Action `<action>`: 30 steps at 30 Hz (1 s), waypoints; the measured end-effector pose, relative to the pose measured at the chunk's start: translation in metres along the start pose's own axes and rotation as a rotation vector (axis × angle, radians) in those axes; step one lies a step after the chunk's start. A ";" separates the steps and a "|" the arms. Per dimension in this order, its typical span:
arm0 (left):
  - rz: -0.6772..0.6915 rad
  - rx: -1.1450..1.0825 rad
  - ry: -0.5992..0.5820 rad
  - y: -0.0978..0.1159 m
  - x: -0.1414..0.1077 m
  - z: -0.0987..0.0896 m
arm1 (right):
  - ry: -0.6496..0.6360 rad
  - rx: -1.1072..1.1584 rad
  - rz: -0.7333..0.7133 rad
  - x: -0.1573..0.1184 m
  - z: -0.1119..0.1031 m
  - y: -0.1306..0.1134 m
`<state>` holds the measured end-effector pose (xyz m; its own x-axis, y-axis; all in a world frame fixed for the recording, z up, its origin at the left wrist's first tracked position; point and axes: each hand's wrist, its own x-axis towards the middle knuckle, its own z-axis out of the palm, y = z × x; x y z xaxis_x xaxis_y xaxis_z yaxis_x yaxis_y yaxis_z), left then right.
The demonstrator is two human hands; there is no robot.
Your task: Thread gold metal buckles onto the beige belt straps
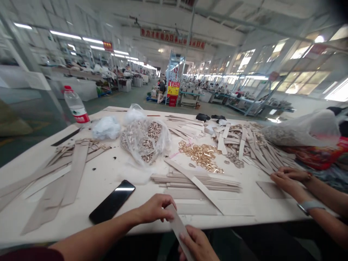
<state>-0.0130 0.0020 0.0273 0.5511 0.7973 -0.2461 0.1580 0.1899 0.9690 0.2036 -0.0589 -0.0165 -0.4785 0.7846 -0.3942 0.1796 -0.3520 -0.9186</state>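
Observation:
Between my two hands a grey-beige strap [177, 225] slants at the table's front edge. My left hand [156, 209] pinches its upper end between thumb and fingers. Lower down, my right hand [198, 243] grips the same strap, its thumb lying on top. Just beyond lies a stack of flat beige strips [201, 181], with one long pale strip [199, 186] lying across it at an angle. Behind the stack is a pile of gold metal buckles [202, 155]. To the left of my left hand rests a black phone [112, 201].
A clear plastic bag [145, 139] of metal rings stands mid-table. Straps with hardware lie at left [77, 170] and in a heap at right [251, 141]. A red-capped bottle [76, 105] stands at the far left corner. A co-worker's hands [289, 179] work at right.

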 end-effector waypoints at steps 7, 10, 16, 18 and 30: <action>0.000 -0.543 -0.141 0.001 0.006 0.026 | 0.024 0.478 -0.024 0.009 0.014 -0.039; -0.014 -0.541 -0.092 -0.005 0.005 0.025 | -0.031 0.524 0.032 0.010 0.022 -0.032; -0.097 -0.523 0.132 -0.030 0.003 0.039 | -0.017 0.261 0.003 0.011 0.035 -0.005; -0.083 -0.530 0.259 -0.034 0.006 0.047 | 0.102 0.085 -0.070 0.014 0.034 -0.001; 0.164 0.636 0.688 -0.002 0.048 -0.115 | 0.486 -0.256 -0.111 0.048 0.000 -0.006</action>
<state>-0.0813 0.1059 0.0163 0.0341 0.9874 0.1547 0.6495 -0.1396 0.7475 0.1793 -0.0195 -0.0300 -0.0664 0.9761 -0.2068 0.3830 -0.1664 -0.9086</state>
